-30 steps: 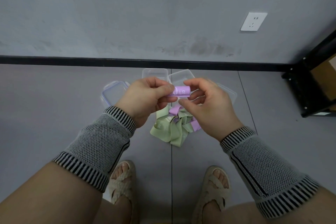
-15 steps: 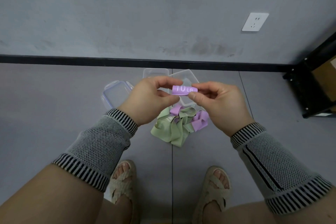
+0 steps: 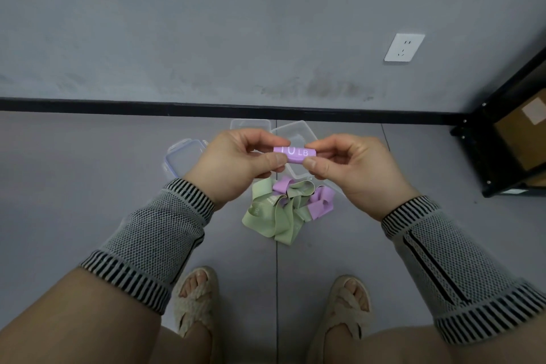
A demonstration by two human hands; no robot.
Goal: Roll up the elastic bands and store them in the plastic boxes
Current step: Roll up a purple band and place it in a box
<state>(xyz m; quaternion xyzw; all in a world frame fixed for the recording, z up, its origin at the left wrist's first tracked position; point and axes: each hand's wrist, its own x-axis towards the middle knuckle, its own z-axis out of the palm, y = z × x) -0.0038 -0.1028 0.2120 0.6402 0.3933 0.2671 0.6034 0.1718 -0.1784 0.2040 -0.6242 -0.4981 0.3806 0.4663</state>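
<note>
Head view shows us standing over a grey floor (image 3: pixel 88 186), holding a rolled purple band (image 3: pixel 294 154) up between both hands, above the boxes. Our left hand (image 3: pixel 233 165) pinches its left end between thumb and curled fingers, and our right hand (image 3: pixel 351 168) pinches the right end the same way, so both grips are clamped on the roll. We judge we hold it by the ends because a rolled elastic strip wants to spring open; squeezing at both ends keeps the coil tight while the printed weight marking faces up at us.

On the floor below the roll, near the black skirting (image 3: pixel 118 105) at the wall edge, sit the clear plastic boxes: one with a bluish rim (image 3: pixel 180 156) to the left, one (image 3: pixel 251 124) peeking out behind our left fingers, and a larger open one (image 3: pixel 295 133) directly under the roll. They lie close together, within easy reach, likely so each finished roll can drop straight in. Whether any box already holds a band we cannot tell.

Nearer our sandalled feet (image 3: pixel 195 295), a loose heap of green bands (image 3: pixel 274 216) and purple bands (image 3: pixel 320 201) lies tangled on the floor, touching the nearest box. These are not yet rolled, so most of the work remains. A white wall socket (image 3: pixel 404 47) and a black shelf frame (image 3: pixel 502 133) stand at the right.
</note>
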